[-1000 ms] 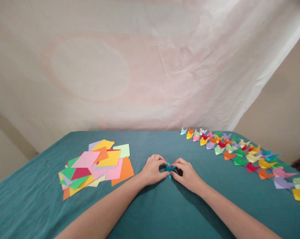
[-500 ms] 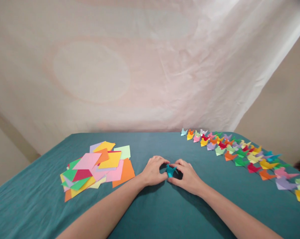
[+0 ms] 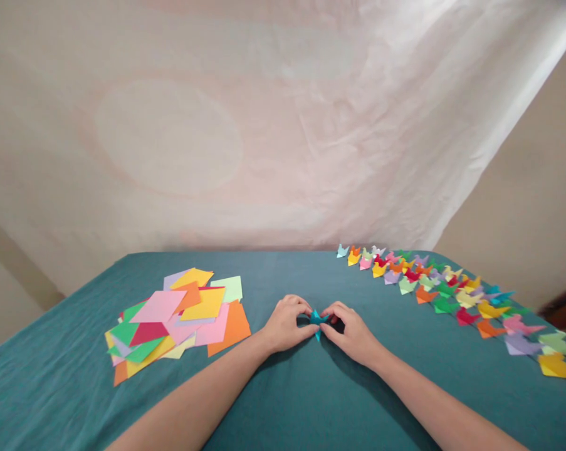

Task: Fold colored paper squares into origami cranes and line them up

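Note:
A small blue folded paper bird [image 3: 317, 317] is held just above the teal cloth, in the middle of the view. My left hand [image 3: 289, 322] pinches it from the left, thumb and fingertips closed on the paper. From the right, my right hand [image 3: 348, 329] grips its other side between thumb and fingers. Points of the paper stick out above and below the thumbs. The fingertips cover part of its body.
To the left lies a loose pile of coloured paper squares [image 3: 158, 307]. Several rows of folded paper birds [image 3: 445, 288] in many colours run along the right side. A teal cloth [image 3: 283, 394] covers the table, and a pale curtain [image 3: 264, 125] hangs behind it.
The blue bird has turned between my fingers, and both thumbs now press closer together on it. The view has shifted slightly, so the birds at the right appear further left.

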{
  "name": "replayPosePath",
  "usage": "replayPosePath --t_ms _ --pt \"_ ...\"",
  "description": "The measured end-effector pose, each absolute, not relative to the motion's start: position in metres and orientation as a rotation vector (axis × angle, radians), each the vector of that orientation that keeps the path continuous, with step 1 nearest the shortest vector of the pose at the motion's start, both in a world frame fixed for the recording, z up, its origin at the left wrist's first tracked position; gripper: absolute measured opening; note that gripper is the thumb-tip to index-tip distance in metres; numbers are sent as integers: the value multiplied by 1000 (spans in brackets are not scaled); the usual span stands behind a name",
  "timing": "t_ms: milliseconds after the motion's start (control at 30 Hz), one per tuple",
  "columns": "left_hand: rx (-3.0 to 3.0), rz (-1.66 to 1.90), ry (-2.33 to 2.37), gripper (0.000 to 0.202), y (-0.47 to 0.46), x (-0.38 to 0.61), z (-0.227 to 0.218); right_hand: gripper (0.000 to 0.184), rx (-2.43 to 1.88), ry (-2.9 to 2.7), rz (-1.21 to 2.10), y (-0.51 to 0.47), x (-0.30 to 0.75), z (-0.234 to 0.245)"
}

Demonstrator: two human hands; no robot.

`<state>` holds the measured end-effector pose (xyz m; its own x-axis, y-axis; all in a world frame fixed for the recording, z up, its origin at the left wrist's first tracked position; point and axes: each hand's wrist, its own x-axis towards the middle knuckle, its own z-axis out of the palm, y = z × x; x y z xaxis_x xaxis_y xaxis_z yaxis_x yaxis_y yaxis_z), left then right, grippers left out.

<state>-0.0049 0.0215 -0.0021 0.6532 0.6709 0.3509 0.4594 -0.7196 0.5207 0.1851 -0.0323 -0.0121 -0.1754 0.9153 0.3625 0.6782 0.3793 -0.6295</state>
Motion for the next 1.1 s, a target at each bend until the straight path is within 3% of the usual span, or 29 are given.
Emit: replayPosePath --t_ms 600,800,1100 --pt "2441 730 971 5 22 -4 -4 9 -1374 -1998 383 -32 185 -13" --pt "2481 739 880 23 20 -5 0 11 -1364 -1986 397 -34 185 -10" --pt "2516 645 911 32 18 -5 1 10 -1359 -2037 392 -30 187 -18"
